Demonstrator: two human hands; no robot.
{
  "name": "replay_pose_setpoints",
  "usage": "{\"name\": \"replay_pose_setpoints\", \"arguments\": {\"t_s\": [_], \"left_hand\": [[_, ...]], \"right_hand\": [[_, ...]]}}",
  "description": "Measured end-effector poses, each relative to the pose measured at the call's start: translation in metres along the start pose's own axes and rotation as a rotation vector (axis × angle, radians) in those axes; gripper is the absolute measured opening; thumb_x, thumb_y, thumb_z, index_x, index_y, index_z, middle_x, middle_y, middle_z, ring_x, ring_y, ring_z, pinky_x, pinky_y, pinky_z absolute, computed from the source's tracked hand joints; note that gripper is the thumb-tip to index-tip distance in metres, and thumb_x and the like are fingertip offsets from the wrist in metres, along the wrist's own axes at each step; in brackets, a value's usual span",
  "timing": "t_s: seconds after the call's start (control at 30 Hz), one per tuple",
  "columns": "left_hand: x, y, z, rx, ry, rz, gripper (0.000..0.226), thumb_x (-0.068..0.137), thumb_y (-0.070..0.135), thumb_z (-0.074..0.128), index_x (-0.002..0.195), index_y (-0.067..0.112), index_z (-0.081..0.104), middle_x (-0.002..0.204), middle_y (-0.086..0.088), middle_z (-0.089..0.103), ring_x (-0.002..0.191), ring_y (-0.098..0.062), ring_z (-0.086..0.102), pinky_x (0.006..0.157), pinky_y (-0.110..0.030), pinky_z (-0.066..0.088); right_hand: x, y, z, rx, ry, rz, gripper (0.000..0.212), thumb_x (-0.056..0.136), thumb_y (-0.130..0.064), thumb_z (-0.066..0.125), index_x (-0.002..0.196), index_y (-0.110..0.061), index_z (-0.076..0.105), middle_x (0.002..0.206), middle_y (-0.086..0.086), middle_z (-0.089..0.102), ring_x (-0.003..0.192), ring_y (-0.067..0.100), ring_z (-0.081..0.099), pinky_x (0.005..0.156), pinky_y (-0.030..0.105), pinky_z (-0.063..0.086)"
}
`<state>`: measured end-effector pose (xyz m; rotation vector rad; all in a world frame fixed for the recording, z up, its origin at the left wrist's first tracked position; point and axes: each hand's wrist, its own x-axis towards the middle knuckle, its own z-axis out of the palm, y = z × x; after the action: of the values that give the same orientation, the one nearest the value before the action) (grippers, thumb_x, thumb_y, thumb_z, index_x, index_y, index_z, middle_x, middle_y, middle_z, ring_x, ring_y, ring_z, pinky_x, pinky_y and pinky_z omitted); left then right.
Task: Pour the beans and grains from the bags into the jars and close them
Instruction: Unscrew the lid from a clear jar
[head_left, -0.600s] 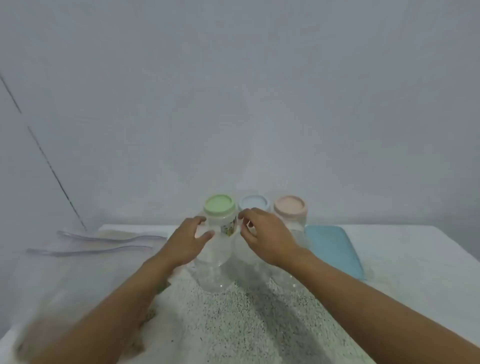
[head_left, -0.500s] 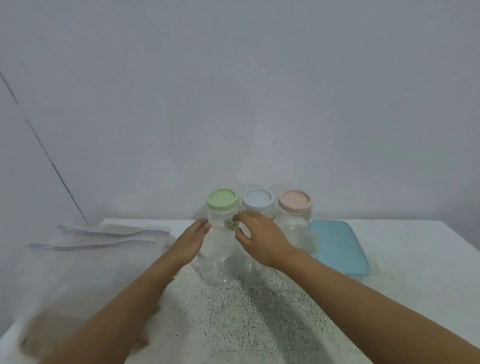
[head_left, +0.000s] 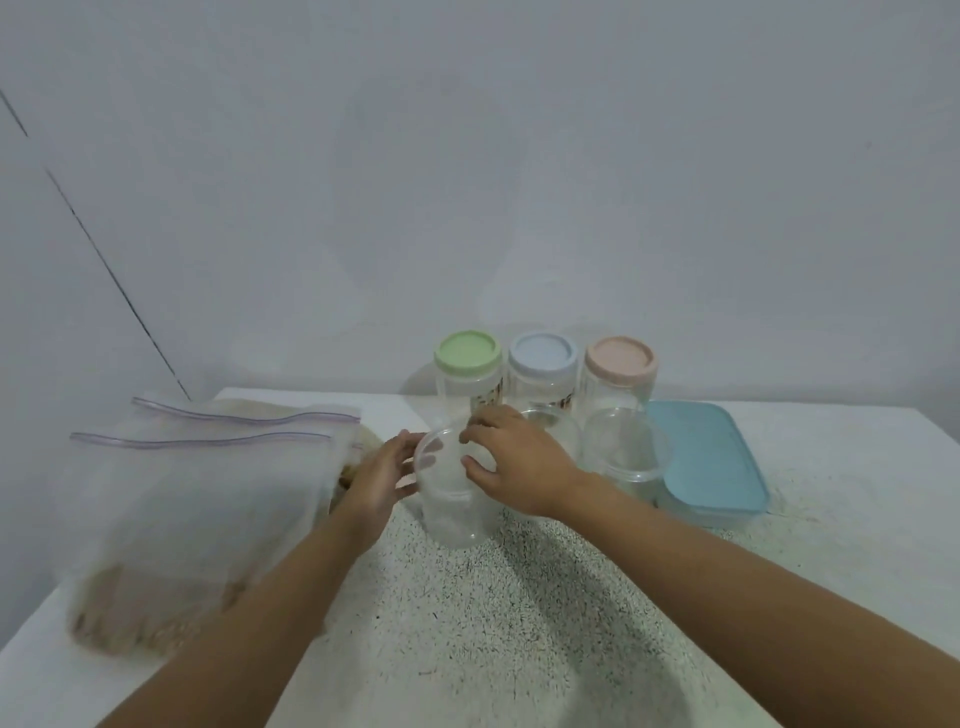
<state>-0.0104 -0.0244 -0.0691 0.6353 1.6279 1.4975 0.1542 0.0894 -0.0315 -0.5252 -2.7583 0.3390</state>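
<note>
Front jar, lid step. Left hand (head_left: 382, 480) wraps its fingers round the side of the clear jar (head_left: 452, 512). Right hand (head_left: 514, 465) comes over the top, fingertips and thumb pinching the rim of the clear lid (head_left: 439, 460). Jar sits between the two hands, base low over the speckled table (head_left: 519, 623), mouth tipped toward the left hand. Whether the base touches the table cannot be told. Jar looks empty.

Judged step: getting this lid off so the jar can be filled.

- Left hand should do the holding only; the thin wall will likely flex if squeezed.
- Set the jar upright and flat before prying or twisting (a tilted jar skates).
- Right hand should lift at one edge of the rim rather than pull straight up.
- Park the lid just right of the right hand.

The bags (head_left: 208, 483) lie just left of the left hand, zips shut, grain settled at their near end. Beyond the right hand's fingertips stand the green-lidded jar (head_left: 467, 374), blue-lidded jar (head_left: 543, 371) and pink-lidded jar (head_left: 621, 376), all capped. Two more clear tubs (head_left: 626, 457) stand to the right of the right hand.
</note>
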Motion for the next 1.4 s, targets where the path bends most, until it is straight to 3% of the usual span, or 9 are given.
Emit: {"name": "replay_pose_setpoints", "arguments": {"t_s": [0.1, 0.23, 0.4, 0.5, 0.63, 0.8, 1.07, 1.2, 1.4], "left_hand": [[-0.012, 0.0, -0.005, 0.065, -0.068, 0.015, 0.031, 0.108, 0.021, 0.042, 0.109, 0.01, 0.071, 0.112, -0.008, 0.074, 0.109, -0.029, 0.066, 0.086, -0.041, 0.054], [-0.023, -0.006, -0.009, 0.145, -0.257, 0.036, 0.026, 0.098, 0.013, 0.052, 0.117, 0.01, 0.068, 0.115, -0.008, 0.073, 0.109, -0.027, 0.067, 0.085, -0.036, 0.055], [-0.045, -0.009, -0.006, 0.294, -0.544, 0.097, 0.057, 0.08, 0.01, 0.067, 0.135, 0.021, 0.058, 0.128, 0.003, 0.067, 0.122, -0.016, 0.062, 0.091, -0.028, 0.053], [-0.053, -0.013, 0.004, 0.402, -0.638, 0.073, 0.082, 0.075, 0.021, 0.085, 0.147, 0.031, 0.048, 0.14, 0.007, 0.06, 0.128, -0.016, 0.059, 0.103, -0.039, 0.053], [-0.056, -0.013, 0.027, 0.534, -0.677, 0.16, 0.089, 0.071, 0.019, 0.095, 0.145, 0.029, 0.047, 0.136, 0.002, 0.062, 0.126, -0.021, 0.06, 0.107, -0.049, 0.051], [-0.068, -0.019, 0.063, 0.472, -0.723, 0.21, 0.092, 0.067, 0.001, 0.093, 0.142, 0.023, 0.045, 0.133, 0.009, 0.064, 0.126, -0.013, 0.061, 0.102, -0.03, 0.052], [-0.066, -0.037, 0.088, 0.489, -0.676, 0.324, 0.072, 0.072, 0.001, 0.09, 0.13, 0.024, 0.054, 0.118, 0.02, 0.067, 0.115, -0.006, 0.064, 0.095, -0.02, 0.05], [-0.057, -0.046, 0.086, 0.471, -0.648, 0.275, 0.072, 0.07, 0.001, 0.091, 0.13, 0.022, 0.056, 0.122, 0.004, 0.068, 0.12, -0.017, 0.064, 0.099, -0.031, 0.053], [-0.05, -0.05, 0.082, 0.514, -0.631, 0.223, 0.077, 0.066, 0.011, 0.096, 0.132, 0.016, 0.057, 0.123, 0.004, 0.067, 0.121, -0.017, 0.063, 0.101, -0.03, 0.049]], "right_hand": [[-0.015, -0.002, 0.0, 0.015, 0.022, -0.052, 0.034, 0.1, -0.035, 0.057, 0.124, -0.014, 0.066, 0.12, 0.003, 0.058, 0.114, 0.018, 0.048, 0.092, 0.038, 0.049], [-0.038, -0.007, 0.003, 0.067, -0.012, -0.087, 0.034, 0.097, -0.03, 0.054, 0.128, -0.018, 0.063, 0.136, 0.004, 0.051, 0.124, 0.02, 0.047, 0.096, 0.036, 0.047], [-0.061, -0.009, 0.0, 0.097, -0.039, -0.097, 0.031, 0.097, -0.027, 0.049, 0.124, -0.018, 0.061, 0.133, -0.001, 0.052, 0.121, 0.014, 0.048, 0.093, 0.037, 0.048], [-0.075, -0.008, -0.002, 0.105, -0.038, -0.096, 0.029, 0.097, -0.034, 0.046, 0.119, -0.02, 0.058, 0.128, -0.002, 0.05, 0.116, 0.013, 0.048, 0.093, 0.037, 0.048], [-0.085, -0.004, -0.008, 0.124, -0.037, -0.037, 0.034, 0.096, -0.041, 0.047, 0.119, -0.018, 0.059, 0.12, -0.002, 0.05, 0.107, 0.016, 0.051, 0.089, 0.041, 0.05], [-0.094, -0.013, -0.011, 0.068, -0.058, 0.049, 0.055, 0.092, -0.056, 0.038, 0.126, -0.02, 0.062, 0.119, -0.002, 0.054, 0.108, 0.016, 0.049, 0.085, 0.036, 0.051], [-0.101, -0.009, 0.001, 0.07, 0.093, 0.161, 0.047, 0.088, -0.064, 0.057, 0.11, -0.025, 0.069, 0.102, -0.01, 0.057, 0.099, 0.009, 0.047, 0.082, 0.029, 0.046], [-0.097, -0.001, -0.004, 0.143, 0.091, 0.048, 0.036, 0.081, -0.054, 0.073, 0.098, -0.023, 0.074, 0.09, -0.011, 0.056, 0.09, 0.007, 0.046, 0.076, 0.023, 0.038], [-0.089, 0.01, -0.015, 0.19, -0.014, -0.253, 0.029, 0.079, -0.044, 0.077, 0.096, -0.02, 0.075, 0.092, -0.008, 0.065, 0.087, 0.011, 0.052, 0.078, 0.038, 0.05]]}}
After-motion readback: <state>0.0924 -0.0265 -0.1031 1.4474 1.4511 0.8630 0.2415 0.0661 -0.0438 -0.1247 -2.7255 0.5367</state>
